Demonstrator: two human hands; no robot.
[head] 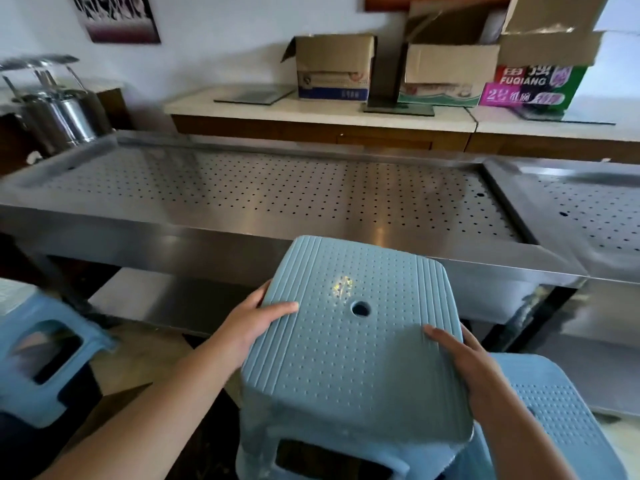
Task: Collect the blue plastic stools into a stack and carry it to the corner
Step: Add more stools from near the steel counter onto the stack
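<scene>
Item: held stool, blue plastic, dotted seat w/ centre hole, just in front of the steel bench.

Hands: left hand closed on the stool's left seat edge, thumb on top, fingers wrapped under. Right hand closed on the right edge, same grip. Both carry this one stool; nothing else held.

Other stools: right stool just beside and partly under the held stool, right of it. Left stool well apart, left of the held stool, in front of the bench's left end. Whether a further stool sits beneath the held one: can't tell.

Step in hand (judged): stacking; held stool likely goes onto the right stool. To do well: keep the seat level, square its legs over the lower seat's corners, lower straight, press down evenly w/ both hands so it nests and doesn't jam tilted. Keep fingers clear of the rim as it seats. Left stool not yet collected, so the task looks early.

Containers, behind the bench on the counter:
- Brown box, flaps open; contents not visible.
- Middle box, flaps open; contents not visible.
- Printed box, w/ another carton on top; contents not visible.
- Steel pot, left of the bench, utensil handles sticking out.
</scene>
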